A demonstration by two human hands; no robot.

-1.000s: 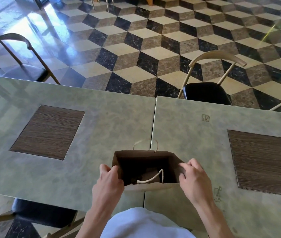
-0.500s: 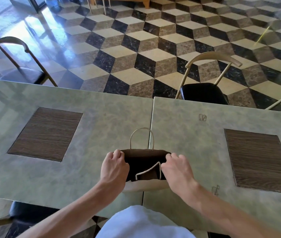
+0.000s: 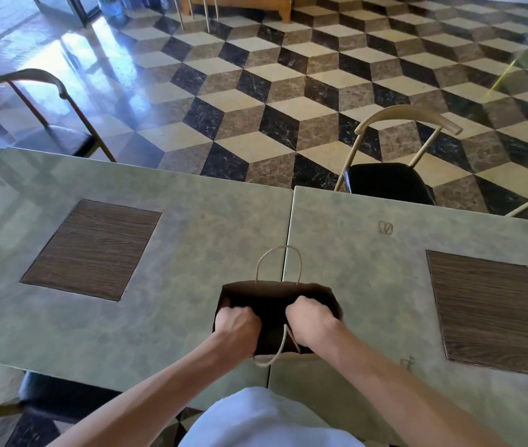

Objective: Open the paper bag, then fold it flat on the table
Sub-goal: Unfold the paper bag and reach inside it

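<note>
A brown paper bag point(image 3: 275, 288) stands upright with its mouth open on the green table point(image 3: 185, 317), over the seam between two tabletops near the front edge. Its far rope handle point(image 3: 278, 253) stands up; the near handle point(image 3: 272, 358) droops over the front rim. Both my hands are inside the mouth with fingers curled downward. My left hand point(image 3: 238, 324) grips at the left wall and my right hand point(image 3: 309, 319) at the right wall. The fingertips and the bag's bottom are hidden.
Dark wood inlays sit in the tabletops at the left point(image 3: 92, 250) and right point(image 3: 494, 311). A black-seated chair point(image 3: 388, 183) stands behind the table on the right, another chair point(image 3: 46, 124) at the far left. Patterned tile floor lies beyond.
The hands went from holding the outer side edges to pinching the sides inward, then dropped inside the mouth. The bag's mouth has widened again and the near handle now hangs over the front rim.
</note>
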